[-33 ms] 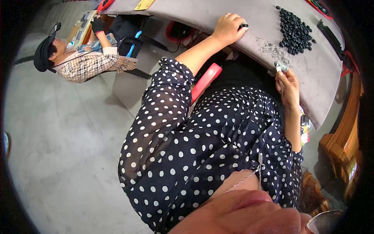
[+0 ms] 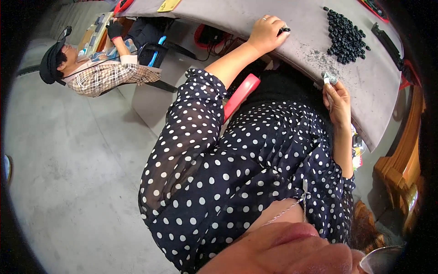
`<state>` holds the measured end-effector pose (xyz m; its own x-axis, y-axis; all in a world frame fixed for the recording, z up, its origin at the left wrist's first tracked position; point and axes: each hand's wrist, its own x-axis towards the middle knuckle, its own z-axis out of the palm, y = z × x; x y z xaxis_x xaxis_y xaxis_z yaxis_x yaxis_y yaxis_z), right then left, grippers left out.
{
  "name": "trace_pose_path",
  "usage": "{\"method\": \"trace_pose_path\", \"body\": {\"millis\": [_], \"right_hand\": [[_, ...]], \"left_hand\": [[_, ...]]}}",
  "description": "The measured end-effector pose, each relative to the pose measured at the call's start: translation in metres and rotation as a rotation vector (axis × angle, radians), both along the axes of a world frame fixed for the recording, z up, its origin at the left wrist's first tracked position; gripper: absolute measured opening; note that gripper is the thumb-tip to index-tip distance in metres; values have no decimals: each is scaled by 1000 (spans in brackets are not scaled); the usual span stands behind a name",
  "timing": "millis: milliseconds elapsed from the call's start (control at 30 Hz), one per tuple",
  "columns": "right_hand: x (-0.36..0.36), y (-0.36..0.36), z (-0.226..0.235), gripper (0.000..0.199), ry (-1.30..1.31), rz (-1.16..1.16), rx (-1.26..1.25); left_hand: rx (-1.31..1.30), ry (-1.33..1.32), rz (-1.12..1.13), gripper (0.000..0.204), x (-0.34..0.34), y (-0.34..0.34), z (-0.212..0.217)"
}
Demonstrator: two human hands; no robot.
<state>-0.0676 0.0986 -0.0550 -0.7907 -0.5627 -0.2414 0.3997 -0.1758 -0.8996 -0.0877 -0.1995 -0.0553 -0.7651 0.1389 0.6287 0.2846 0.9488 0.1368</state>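
My left hand [image 2: 267,35] is closed near the table's front edge. A small black part [image 2: 284,30] pokes out between its fingers and looks like the pieces in the pile. Lower and to the right, my right hand [image 2: 338,101] grips a short whitish-grey tool [image 2: 326,81] between thumb and fingers. Its exact kind does not show; its upper end is held close to the tabletop. Beyond the hands lies a pile of small black parts [image 2: 346,39] with rounded shapes. Dark crumbs [image 2: 319,58] are scattered between the pile and my right hand.
The grey table [image 2: 301,11] curves across the top. A long black piece [image 2: 387,43] lies at its right. A red chair armrest [image 2: 242,96] stands beside my body. Carved wooden furniture [image 2: 397,160] is at far right. At left a person [image 2: 98,77] works at another bench.
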Motion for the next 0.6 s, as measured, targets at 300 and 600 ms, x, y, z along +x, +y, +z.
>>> {"method": "trace_pose_path", "body": {"millis": [300,600], "right_hand": [[-1,2,-7,17,-9,-1,-42],[-1,2,-4,19,4,-2,-32]], "left_hand": [[36,51,-48,19,19,-7,15],[70,114,15,20,65,-32,3]]}}
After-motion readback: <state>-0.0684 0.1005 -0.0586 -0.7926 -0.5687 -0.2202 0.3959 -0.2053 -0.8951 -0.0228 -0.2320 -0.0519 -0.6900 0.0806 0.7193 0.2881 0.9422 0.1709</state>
